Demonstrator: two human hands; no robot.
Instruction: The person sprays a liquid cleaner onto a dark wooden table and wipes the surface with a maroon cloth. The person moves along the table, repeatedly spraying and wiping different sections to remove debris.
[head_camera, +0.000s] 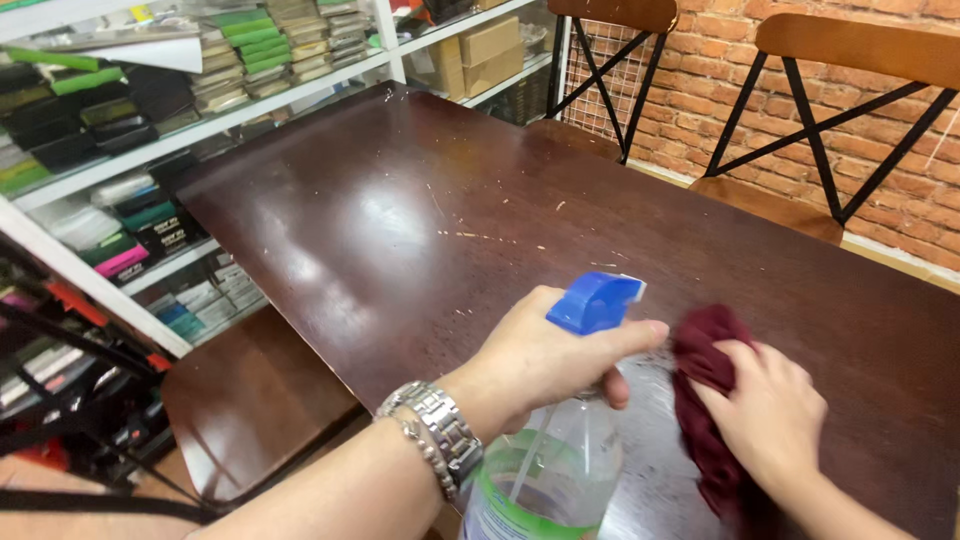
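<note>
The lower part of the clear plastic spray bottle with the blue trigger head (560, 440) is running off the bottom edge, so its base is not showing, and the left hand (545, 360) is covering its neck. That hand's grip is clamped around the neck, forefinger lying along under the blue nozzle. Inside the bottle a thin dip tube is showing; whether there is liquid I cannot tell. Just right of that grip, the right hand (770, 415) is pressing down with its grip closed on a crumpled dark red cloth (705, 400), part of which is bunching out of sight beneath the palm. Both are resting over the glossy dark brown wooden desk (400, 220), where pale crumbs are lying beyond the nozzle. Farther off, two wooden chairs with black metal frames (800, 120) are standing against a brick wall (700, 70), and white shelves of stacked boxes (130, 110) are lining the left.
</note>
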